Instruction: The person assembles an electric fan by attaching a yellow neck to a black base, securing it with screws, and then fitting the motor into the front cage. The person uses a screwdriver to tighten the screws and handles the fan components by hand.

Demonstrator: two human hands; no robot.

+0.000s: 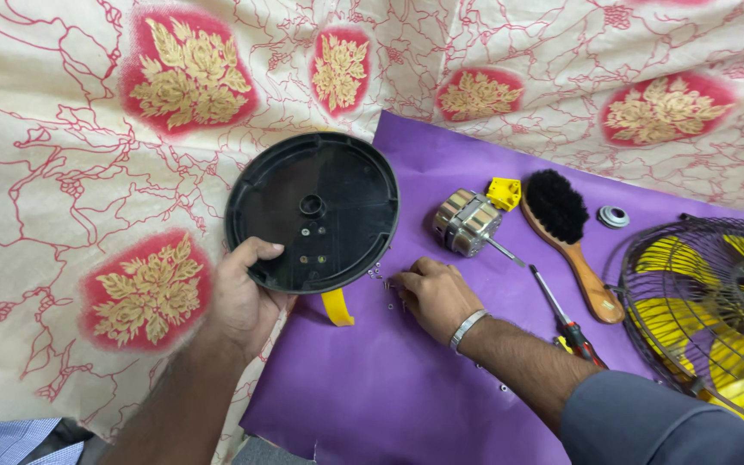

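Screws (381,277) are what I am after right now: a small scatter of them lies on the purple sheet (389,387) just below the rim of the round black base plate (312,211), and my right hand (434,297) is down on them, fingertips drawn together as if pinching one up, though I cannot tell whether one is actually caught. My left hand (238,297) grips the plate by its lower left edge, thumb hooked over the rim, holding it tilted up off the sheet with its hollow side facing me. I judge this to be the fastening stage, picking up hardware for the holes near the plate's centre hub. The next move would call for a clean pinch on one tiny screw and a steady plate to meet it.

Counting what I see: one base plate, one yellow stem (336,307) poking out beneath it, one bare fan motor (467,224) with its shaft, one small yellow plastic block (504,193) touching the motor, one wooden-handled brush (566,237) with black bristles, one screwdriver (561,314), one round grey collar (613,216), one caged fan head (716,301) with yellow blades. The screws are too small to count exactly; I make out several.
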